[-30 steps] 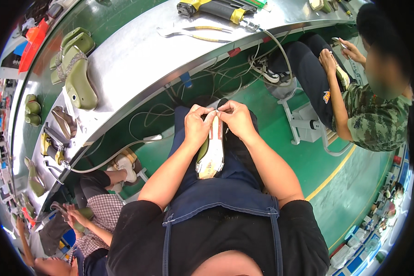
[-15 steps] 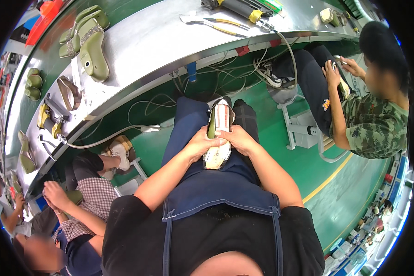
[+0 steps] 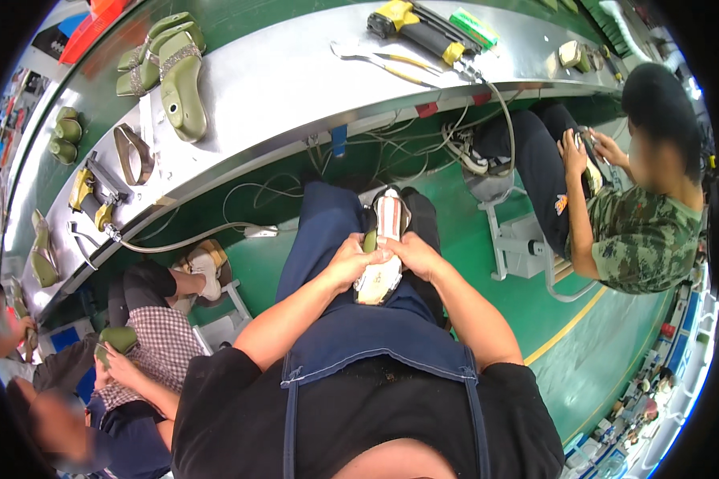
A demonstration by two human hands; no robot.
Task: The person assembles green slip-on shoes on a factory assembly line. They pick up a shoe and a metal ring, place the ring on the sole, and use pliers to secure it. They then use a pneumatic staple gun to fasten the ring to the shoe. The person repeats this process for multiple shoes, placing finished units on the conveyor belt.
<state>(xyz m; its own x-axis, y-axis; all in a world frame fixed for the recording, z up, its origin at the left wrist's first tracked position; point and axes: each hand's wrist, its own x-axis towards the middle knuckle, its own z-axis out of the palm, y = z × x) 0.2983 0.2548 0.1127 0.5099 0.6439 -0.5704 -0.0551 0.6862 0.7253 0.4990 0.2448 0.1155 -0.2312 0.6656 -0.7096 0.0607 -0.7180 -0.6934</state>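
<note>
Sole side up, a half-made shoe on a green last (image 3: pixel 378 281) lies over my lap, its long axis pointing away from me. Its underside is pale at the near part, with a white and reddish-brown strip along the far part. My left hand (image 3: pixel 350 263) grips it from the left, thumb pressed across the middle. From the right side my right hand (image 3: pixel 415 255) holds the same shoe, its thumb on the strip next to the other thumb. The fingers underneath are hidden. A dark blue apron (image 3: pixel 375 335) covers my lap.
On the metal bench (image 3: pixel 256 96) ahead lie pincers (image 3: pixel 387 60), a yellow-black air tool (image 3: pixel 415 28) with a hose, and green lasts with glittery straps (image 3: pixel 182 88). Another air tool (image 3: pixel 92 199) is at left. Co-workers sit on both sides; hoses (image 3: pixel 407 136) hang under the bench.
The view has shifted slightly, so the bench sits lower in it. Both my hands keep their hold on the shoe. The left co-worker's hands have moved, and a green last shows in them.
</note>
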